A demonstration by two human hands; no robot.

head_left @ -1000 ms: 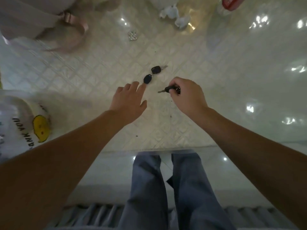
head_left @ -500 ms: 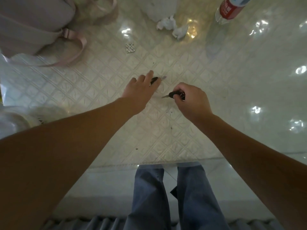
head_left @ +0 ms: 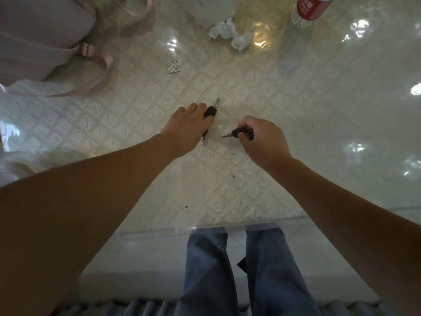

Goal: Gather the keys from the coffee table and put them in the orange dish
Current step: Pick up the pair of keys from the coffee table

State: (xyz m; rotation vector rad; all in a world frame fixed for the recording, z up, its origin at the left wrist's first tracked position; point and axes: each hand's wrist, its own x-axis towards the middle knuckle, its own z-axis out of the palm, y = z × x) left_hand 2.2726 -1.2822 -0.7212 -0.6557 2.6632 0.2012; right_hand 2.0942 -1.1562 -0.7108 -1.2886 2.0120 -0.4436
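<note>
My left hand (head_left: 185, 126) lies palm down on the patterned glass coffee table (head_left: 227, 192), fingers curled over a black-headed key (head_left: 210, 111) whose blade points away from me. A second key (head_left: 204, 137) pokes out from under that palm. My right hand (head_left: 262, 139) is just to the right, closed on a third black-headed key (head_left: 234, 134) whose blade points left, a little above the table. The orange dish is not in view.
A pink bag with straps (head_left: 45, 37) sits at the far left. Crumpled tissues (head_left: 224, 30), a small foil packet (head_left: 172, 66) and a red-labelled bottle (head_left: 309, 8) lie farther back. The table's near edge (head_left: 159, 230) runs just above my jeans-clad legs (head_left: 227, 270).
My left hand reached forward over the two keys on the table and closed its fingers on the farther one. The right hand kept hold of its key and barely moved.
</note>
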